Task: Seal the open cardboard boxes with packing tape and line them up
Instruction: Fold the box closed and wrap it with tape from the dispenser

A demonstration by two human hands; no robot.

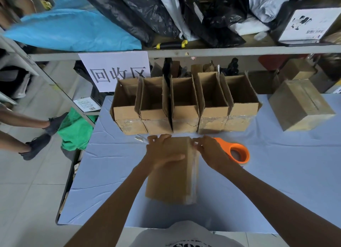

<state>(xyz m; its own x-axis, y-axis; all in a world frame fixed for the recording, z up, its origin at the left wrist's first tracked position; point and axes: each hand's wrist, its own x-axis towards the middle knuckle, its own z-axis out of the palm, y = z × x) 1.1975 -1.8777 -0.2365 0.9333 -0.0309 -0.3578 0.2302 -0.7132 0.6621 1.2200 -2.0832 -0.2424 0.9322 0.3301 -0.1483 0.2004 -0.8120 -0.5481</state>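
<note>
A closed cardboard box (173, 182) stands in the middle of the blue table, with a strip of clear tape running down its right edge. My left hand (162, 152) lies on the box's top with fingers curled over its far edge. My right hand (210, 152) pinches the tape at the box's far right corner. An orange tape dispenser (238, 152) lies on the table just right of my right hand. Several open cardboard boxes (184, 102) stand side by side in a row behind. A sealed box (300, 104) sits at the far right.
The table (276, 182) has a light blue cover. A shelf (221, 50) with black and blue bags and a yellow-black knife (171, 44) runs above the row. A paper sign (116, 69) hangs from it. Another person's legs (36, 132) and a green bag (75, 130) are at the left.
</note>
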